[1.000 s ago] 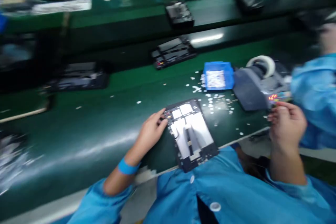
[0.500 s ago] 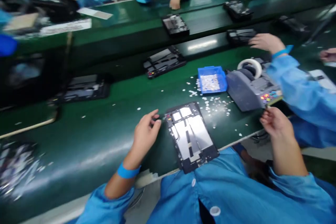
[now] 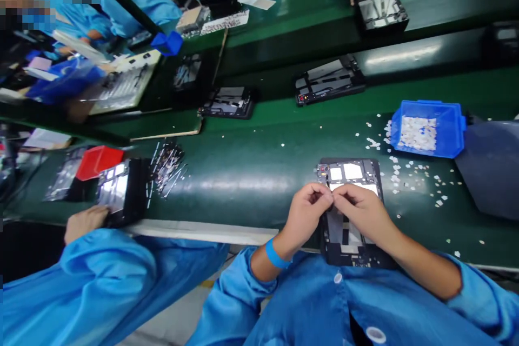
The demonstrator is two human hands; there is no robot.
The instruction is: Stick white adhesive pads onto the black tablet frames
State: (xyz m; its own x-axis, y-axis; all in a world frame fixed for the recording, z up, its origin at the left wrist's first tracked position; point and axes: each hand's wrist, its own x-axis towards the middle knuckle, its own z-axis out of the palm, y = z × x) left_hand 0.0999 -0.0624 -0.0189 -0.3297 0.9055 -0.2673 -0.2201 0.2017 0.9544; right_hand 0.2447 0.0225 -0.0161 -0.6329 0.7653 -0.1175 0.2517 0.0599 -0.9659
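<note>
Gleaming tablet [image 3: 340,228]; black-edged, silvery inside

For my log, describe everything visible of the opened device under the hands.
The opened device is a flat, dark rectangle showing its innards: two small bright panels at its far end, larger silvery areas nearer, and a black strip. It lies on the green bench. The left hand and right hand hide part; contact is unclear.

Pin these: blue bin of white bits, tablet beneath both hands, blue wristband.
Blue bin [image 3: 449,131]: head view, right inner wall.
Tablet [image 3: 335,226]: head view, grey panel.
Blue wristband [image 3: 276,253]: head view, outer face.
</note>
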